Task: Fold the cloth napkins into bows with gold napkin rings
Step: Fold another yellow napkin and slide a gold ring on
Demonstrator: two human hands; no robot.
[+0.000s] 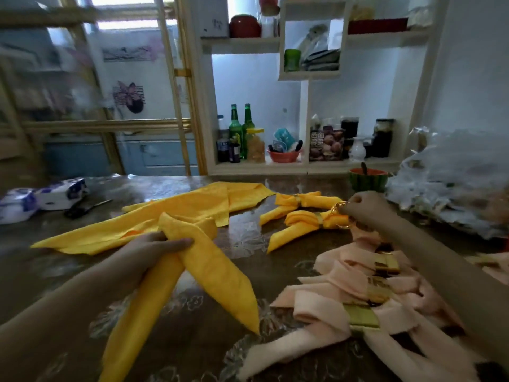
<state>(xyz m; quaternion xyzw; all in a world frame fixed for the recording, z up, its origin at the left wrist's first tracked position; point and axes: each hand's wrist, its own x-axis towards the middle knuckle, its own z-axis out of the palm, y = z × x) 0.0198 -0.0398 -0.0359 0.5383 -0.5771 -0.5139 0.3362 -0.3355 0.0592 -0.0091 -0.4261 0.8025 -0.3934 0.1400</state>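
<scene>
Head view looks over a glossy, flower-patterned desk set before white shelves of bottles and jars. Loose yellow napkins lie at the back, two ringed yellow bows mid-right and peach bows nearer. The left hand has its grip closed on a folded yellow napkin where its two tails cross, while the right hand, reaching over the peach bows, pinches a gold ring beside the yellow bows.
</scene>
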